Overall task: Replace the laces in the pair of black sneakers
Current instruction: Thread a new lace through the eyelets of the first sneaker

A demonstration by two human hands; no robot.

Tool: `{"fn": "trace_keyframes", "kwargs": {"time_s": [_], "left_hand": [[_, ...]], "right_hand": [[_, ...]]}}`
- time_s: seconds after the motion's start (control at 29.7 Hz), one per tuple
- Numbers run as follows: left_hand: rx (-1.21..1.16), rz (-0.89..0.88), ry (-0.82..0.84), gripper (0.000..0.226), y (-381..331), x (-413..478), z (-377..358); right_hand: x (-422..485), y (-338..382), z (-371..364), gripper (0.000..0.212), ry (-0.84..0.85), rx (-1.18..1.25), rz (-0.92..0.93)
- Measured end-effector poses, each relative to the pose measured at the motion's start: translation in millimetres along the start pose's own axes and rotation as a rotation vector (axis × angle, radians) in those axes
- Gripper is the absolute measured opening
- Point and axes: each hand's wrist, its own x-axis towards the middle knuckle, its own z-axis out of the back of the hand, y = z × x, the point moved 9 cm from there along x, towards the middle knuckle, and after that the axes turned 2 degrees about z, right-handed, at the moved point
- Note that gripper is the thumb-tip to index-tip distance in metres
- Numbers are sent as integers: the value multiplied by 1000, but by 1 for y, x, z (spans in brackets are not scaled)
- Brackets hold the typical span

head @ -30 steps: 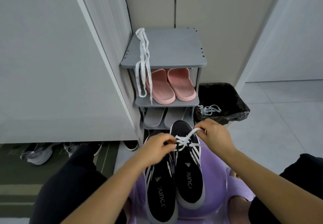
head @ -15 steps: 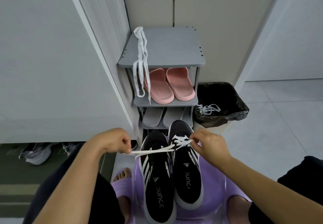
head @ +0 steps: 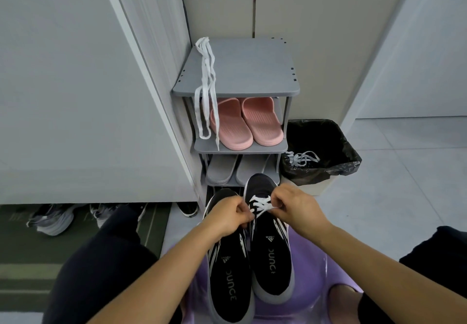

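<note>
Two black sneakers stand side by side on a purple stool (head: 316,280) between my knees. The right sneaker (head: 271,255) has a white lace (head: 261,203) crossed through its front eyelets. The left sneaker (head: 228,275) shows no lace. My left hand (head: 227,213) pinches one lace end at the right sneaker's left side. My right hand (head: 294,206) pinches the other end over the shoe's right side. A spare white lace (head: 206,88) hangs from the grey shoe rack's top shelf (head: 252,71).
The rack holds pink slippers (head: 246,122) and grey slippers (head: 238,169). A black-lined bin (head: 321,151) to its right contains a white lace (head: 302,158). Grey sneakers (head: 51,218) lie under the cabinet at left, beside a green mat (head: 22,260).
My left hand, stretched out leftward with the lace pulled taut half a second ago, has come back in to the right sneaker's eyelets. The right hand stays at the shoe.
</note>
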Motion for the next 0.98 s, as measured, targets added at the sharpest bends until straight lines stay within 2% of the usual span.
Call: {"fn": "trace_keyframes", "kwargs": {"time_s": [0.1,0.17,0.27,0.34,0.37,0.44,0.54,0.64,0.74,0.84,0.88,0.94,0.98], "left_hand": [[-39,46,20,22,2,-3,5],[-71,93,27,21,6,-5,11],[-128,168,70,18,12,-11,22],[-51,172,81,15,13,-15,29],[-1,160,88,14,12,-17,32],[43,137,131,13,11,-21,30],[120,134,187,18,14,-22,22],[221,141,68,28,16,-15,23],[161,162,-43,35,19,-9,22],[104,108,-167,14,14,-5,24],[114,96,-188,14,11,-5,24],[176,75,-183,32,9,0,20],[226,65,-175,32,8,3,19]], "right_hand": [[1,16,8,17,-110,-177,148],[3,19,2,11,-98,-180,167],[3,0,-9,16,74,18,-40],[-5,-16,-26,21,274,316,-249],[-9,-20,-31,23,323,440,-325],[-15,-24,-35,26,353,589,-441],[-23,-23,-41,26,395,645,-535],[-25,-18,-41,16,413,710,-556],[-18,-17,-32,11,331,766,-550],[-7,-19,-20,17,220,673,-493],[-3,-18,-19,19,209,632,-470],[3,-13,-20,23,215,594,-442],[6,-10,-21,24,219,592,-434]]}}
